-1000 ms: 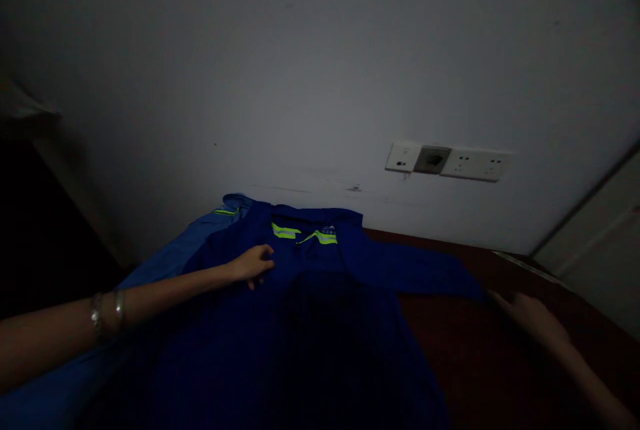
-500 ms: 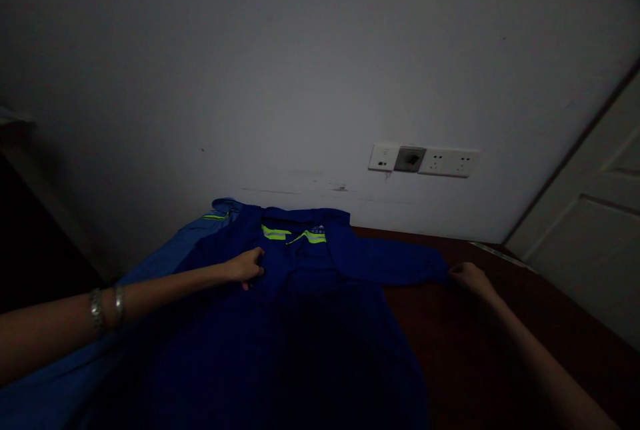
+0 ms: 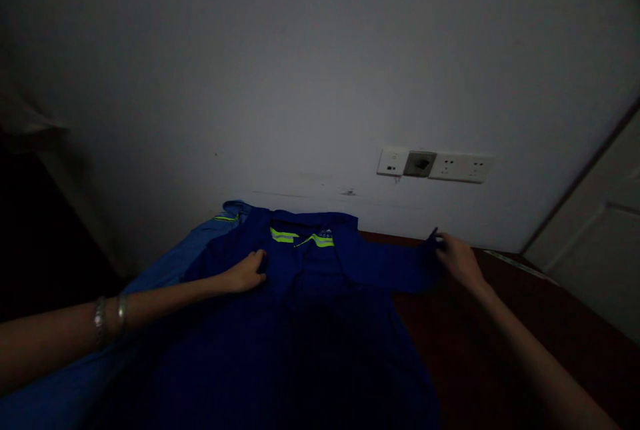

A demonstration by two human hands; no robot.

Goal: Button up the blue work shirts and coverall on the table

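Note:
A dark blue jacket (image 3: 345,337) with yellow-green reflective strips lies spread out, its collar toward the wall. My left hand (image 3: 245,273) is over its chest on the left, with a gap between thumb and forefinger and no cloth visibly pinched; its other fingers are mostly hidden. At the far right, my right hand (image 3: 459,258) pinches the end of the jacket's right-hand sleeve (image 3: 387,265), lifting the cuff off the surface. Beneath the jacket's left side shows a lighter blue garment (image 3: 170,250). Shadow hides detail in the jacket's lower part.
The jacket lies on a dark reddish-brown surface (image 3: 480,350) that meets a pale wall (image 3: 300,83). A row of sockets (image 3: 459,167) is set in the wall. A white panelled door (image 3: 610,237) stands at the right. The left side is very dark.
My right hand has raised the sleeve end and brought it slightly inward and toward the wall. My left hand stays over the jacket's chest. The view has shifted a little.

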